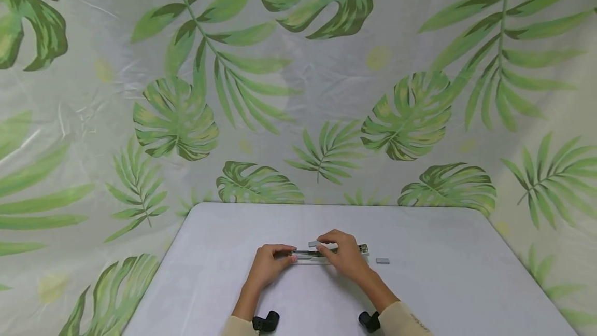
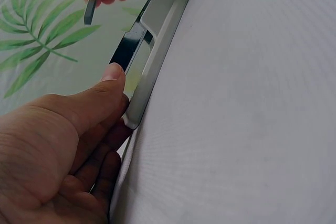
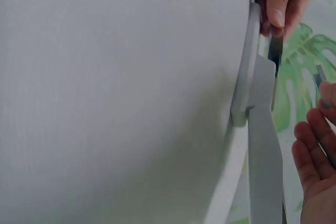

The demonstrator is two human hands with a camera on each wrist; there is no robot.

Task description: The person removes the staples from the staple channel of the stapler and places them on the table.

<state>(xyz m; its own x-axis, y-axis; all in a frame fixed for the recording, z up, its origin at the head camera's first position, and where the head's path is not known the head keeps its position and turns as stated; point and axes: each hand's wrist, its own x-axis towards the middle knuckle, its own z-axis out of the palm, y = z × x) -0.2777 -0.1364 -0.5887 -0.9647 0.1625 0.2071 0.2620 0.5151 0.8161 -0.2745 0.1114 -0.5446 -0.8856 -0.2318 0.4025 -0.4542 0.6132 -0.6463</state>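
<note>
A pale grey stapler (image 1: 305, 259) lies lengthwise on the table, its top arm swung back to the right and the dark metal magazine (image 2: 126, 48) exposed. My left hand (image 1: 268, 266) holds its left end, the thumb on the magazine tip and the fingers at the end of the base (image 2: 137, 109). Between the thumb and fingertips of my right hand (image 1: 344, 255) is a short grey strip of staples (image 1: 313, 243), held just above and behind the magazine. In the right wrist view that strip (image 3: 318, 76) is partly hidden by the thumb, and the other fingers spread loosely.
A second grey strip of staples (image 1: 382, 261) rests on the table to the right of the stapler. The white table (image 1: 210, 274) has rounded far corners, and a leaf-printed curtain (image 1: 326, 92) hangs behind it.
</note>
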